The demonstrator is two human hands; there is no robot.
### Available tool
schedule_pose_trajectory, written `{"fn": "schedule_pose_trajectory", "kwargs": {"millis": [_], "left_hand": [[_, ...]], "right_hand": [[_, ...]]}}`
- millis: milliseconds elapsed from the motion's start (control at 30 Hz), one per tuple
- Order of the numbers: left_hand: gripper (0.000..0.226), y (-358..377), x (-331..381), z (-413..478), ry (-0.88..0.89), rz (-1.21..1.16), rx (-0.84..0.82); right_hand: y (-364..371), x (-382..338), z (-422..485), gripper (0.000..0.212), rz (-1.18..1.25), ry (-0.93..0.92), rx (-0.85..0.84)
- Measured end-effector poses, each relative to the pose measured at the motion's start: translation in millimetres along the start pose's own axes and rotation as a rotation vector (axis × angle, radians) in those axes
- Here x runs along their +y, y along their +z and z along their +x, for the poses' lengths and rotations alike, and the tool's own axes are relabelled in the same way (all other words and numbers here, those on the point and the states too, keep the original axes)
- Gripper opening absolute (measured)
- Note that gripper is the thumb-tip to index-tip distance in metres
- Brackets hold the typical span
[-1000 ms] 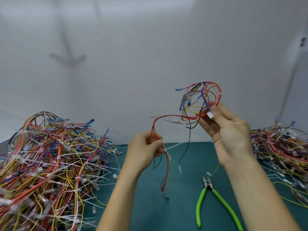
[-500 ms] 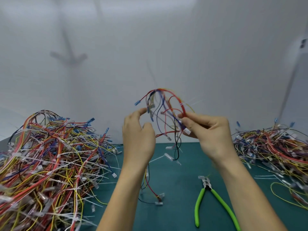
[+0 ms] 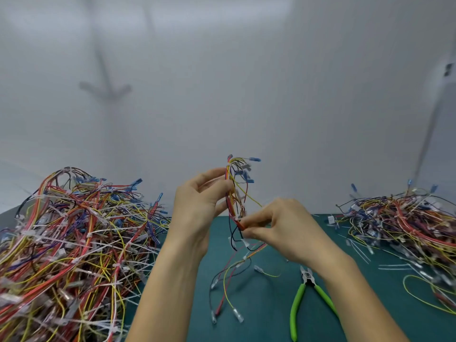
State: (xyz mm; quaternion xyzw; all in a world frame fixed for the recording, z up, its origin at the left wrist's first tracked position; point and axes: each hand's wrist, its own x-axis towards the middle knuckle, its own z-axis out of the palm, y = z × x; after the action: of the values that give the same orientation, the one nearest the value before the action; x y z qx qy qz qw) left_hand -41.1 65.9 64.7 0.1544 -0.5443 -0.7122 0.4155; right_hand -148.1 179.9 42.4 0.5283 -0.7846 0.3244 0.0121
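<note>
Right hand [image 3: 278,228]: thumb and fingertips pinch the wire harness [image 3: 234,193] low down, right at a white tie, and the grip is tight.
Left hand [image 3: 197,206]: fingers are curled round the same harness higher up, holding it upright in the air over the middle of the table [image 3: 259,322].
Harness: blue terminals fan out at the top, and loose tails with clear terminals dangle down to the green surface.
Green cutters [image 3: 299,307]: they lie flat toward the near edge, right of centre, with no hand on them.
Left heap [image 3: 74,243]: a big tangle along the left edge, bristling with long white tie tails. By the look of it, this is the stock waiting its turn.
Right heap [image 3: 407,223]: a lower spread by the right edge, with thin white offcuts [image 3: 392,267] scattered just beside it. Probably the finished side.
Progress: one harness is in hand, being felt over at the tie, and no cut is under way. With the left heap that tall, I'd judge most of the work is ahead.
Surface: a dark teal mat, flat and matte.
Room: a plain pale wall [image 3: 222,82] rises straight from the far edge, with faint grey shadows on it.
</note>
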Motion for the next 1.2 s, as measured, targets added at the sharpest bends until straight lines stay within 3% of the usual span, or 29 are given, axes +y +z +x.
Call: {"fn": "schedule_pose_trajectory", "kwargs": {"millis": [167,333,433,567,667,700,833,1033,1133,1200], "left_hand": [[0.029,-5,-2,4,-0.076,-0.017,-0.031],[0.032,-10,0,4,-0.037,-0.008,-0.061],[0.032,-11,-2,3,0.068,0.179,-0.115],[0.033,-6,-6,1,0.233,0.423,-0.204],[0.025,-4,-8,2,0.152,0.270,-0.290],[0.024,-3,-8,2,0.112,0.197,-0.303],[0.024,-4,-11,5,0.105,0.144,-0.289],[0.017,-13,-11,10,0.154,0.340,-0.170],[0.016,-19,-11,13,0.164,0.374,-0.129],[0.015,-21,-14,15,0.180,0.437,-0.080]], "right_hand": [[-20,-7,-12,0.033,0.059,0.048,-0.099],[-35,-16,-16,0.034,0.148,0.027,0.272],[-30,-24,-14,0.024,0.145,0.035,0.403],[-12,-29,-10,0.024,0.144,0.038,0.356],[-3,-25,-4,0.004,0.194,0.020,0.429],[-2,-24,-3,0.006,0.202,0.014,0.434],[3,-20,-1,0.013,0.347,0.023,0.366],[-1,-11,2,0.016,0.632,0.149,0.298],[-4,14,2,0.016,0.244,0.306,0.265],[-1,30,1,0.018,-0.194,0.420,0.052]]}}
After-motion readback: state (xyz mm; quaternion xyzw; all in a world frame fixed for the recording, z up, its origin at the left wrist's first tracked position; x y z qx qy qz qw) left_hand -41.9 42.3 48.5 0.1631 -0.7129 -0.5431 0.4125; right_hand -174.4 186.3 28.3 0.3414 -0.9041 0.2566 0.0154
